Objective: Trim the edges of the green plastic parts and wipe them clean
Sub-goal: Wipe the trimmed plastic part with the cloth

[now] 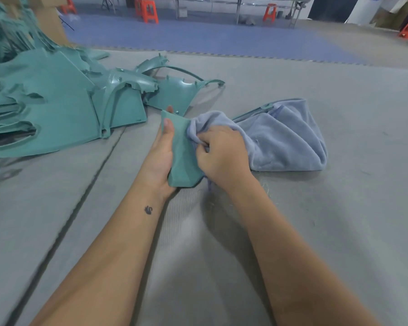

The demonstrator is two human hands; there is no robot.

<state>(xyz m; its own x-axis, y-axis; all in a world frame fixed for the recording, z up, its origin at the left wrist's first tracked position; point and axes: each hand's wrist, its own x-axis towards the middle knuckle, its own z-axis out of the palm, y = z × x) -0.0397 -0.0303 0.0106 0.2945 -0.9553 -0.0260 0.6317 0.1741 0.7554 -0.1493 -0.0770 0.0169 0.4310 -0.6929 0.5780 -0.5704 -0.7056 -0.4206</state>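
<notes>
Left hand [161, 151] gripped green plastic part [183, 154], thumb on top; right hand [222, 152] fingers bunched blue cloth [280, 137] against it, apparently touching.

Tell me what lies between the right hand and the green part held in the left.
In the head view, a bunched fold of the blue cloth lies between the right hand and the green part.

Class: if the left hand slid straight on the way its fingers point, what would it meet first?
Probably the curved green plastic part lying just beyond the left hand; depth is unclear from one view.
</notes>
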